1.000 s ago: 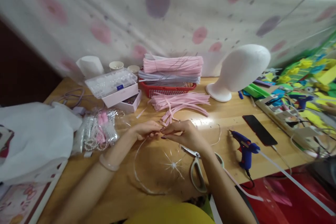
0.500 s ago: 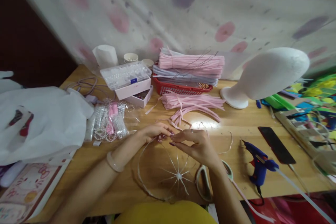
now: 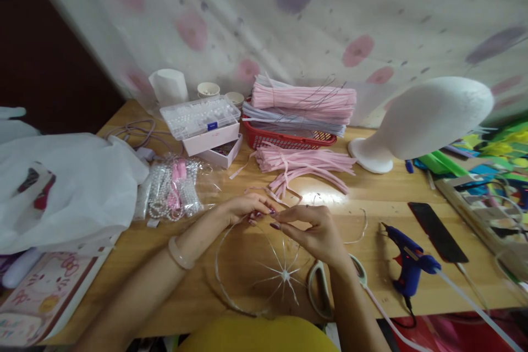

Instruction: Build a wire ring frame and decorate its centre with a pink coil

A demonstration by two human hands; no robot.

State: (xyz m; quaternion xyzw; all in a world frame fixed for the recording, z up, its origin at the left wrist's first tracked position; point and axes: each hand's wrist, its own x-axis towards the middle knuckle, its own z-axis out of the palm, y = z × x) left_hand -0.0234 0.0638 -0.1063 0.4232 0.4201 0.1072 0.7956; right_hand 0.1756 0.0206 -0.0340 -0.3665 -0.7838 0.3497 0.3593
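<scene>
My left hand (image 3: 249, 210) is closed in a pinch on a thin wire hoop (image 3: 217, 264), which curves down toward my body. Fingertips of my right hand (image 3: 311, 224) meet those of the left at the hoop's top and pinch too; whatever is between them is too small to make out. Below the hands, a white star-like piece (image 3: 285, 275) with thin radiating spokes appears inside the hoop. Some spokes run up toward my fingers. Scissors (image 3: 319, 289) lie beside and partly under my right forearm.
A blue glue gun (image 3: 408, 261) and a black phone (image 3: 438, 231) lie at right. Behind are pink fuzzy stems (image 3: 305, 159), a red basket (image 3: 284, 138) and a white foam head (image 3: 437, 115). Bagged pearl strands (image 3: 173, 187) and a white plastic bag (image 3: 70, 187) are at left.
The view has shifted slightly. Both hands keep nearly the same pinched pose, fingertips together at the hoop's top. Nothing has visibly been let go or taken up.
</scene>
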